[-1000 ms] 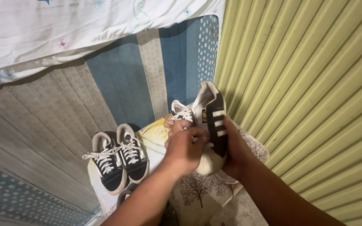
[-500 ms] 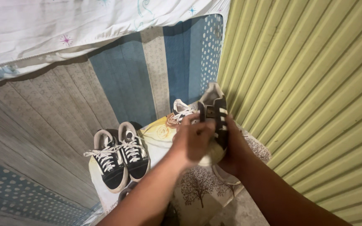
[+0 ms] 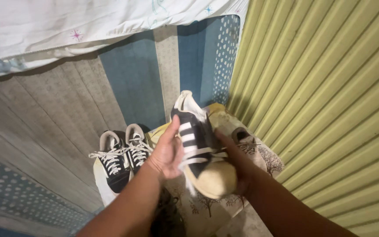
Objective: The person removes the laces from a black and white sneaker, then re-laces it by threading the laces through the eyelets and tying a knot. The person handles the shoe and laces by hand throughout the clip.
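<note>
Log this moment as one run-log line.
left hand: grips black striped sneaker | right hand: supports its toe | black lace-up pair: on patterned cloth | wall: green corrugated

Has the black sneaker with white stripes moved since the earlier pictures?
Yes. The black sneaker with white stripes went left, away from the green corrugated wall.

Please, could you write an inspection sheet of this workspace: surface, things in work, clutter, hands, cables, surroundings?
Surface: printed cloth with tree pattern, spread on the floor.
Things in work: black striped shoe with pale toe, held up between both hands.
Clutter: pair of black sneakers with white laces at left; another shoe behind the right hand.
Hands: left hand and right hand grip the striped shoe from opposite sides.
Cables: nothing seen.
Surroundings: green corrugated wall at right; white sheet hanging above.
</note>
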